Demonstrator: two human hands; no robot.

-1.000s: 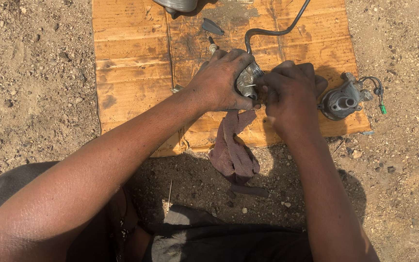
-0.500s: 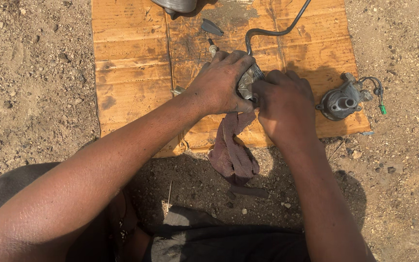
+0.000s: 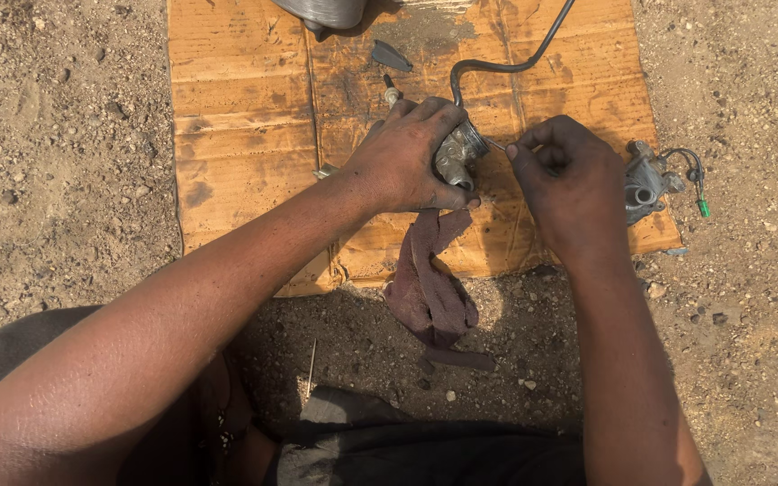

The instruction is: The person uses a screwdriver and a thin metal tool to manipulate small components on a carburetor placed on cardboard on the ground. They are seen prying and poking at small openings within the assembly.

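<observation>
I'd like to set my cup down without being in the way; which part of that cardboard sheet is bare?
The left third of the cardboard, between its left edge and the left hand, is bare. The middle is crowded: the metal part, hose, rag and right hand. Another metal part fills the right edge.

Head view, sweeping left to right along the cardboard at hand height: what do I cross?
Bare dirt ground → cardboard sheet → left hand → metal carburetor-like part it grips → thin pin pinched by the right hand → second grey metal part → its wire with a green tip.
</observation>
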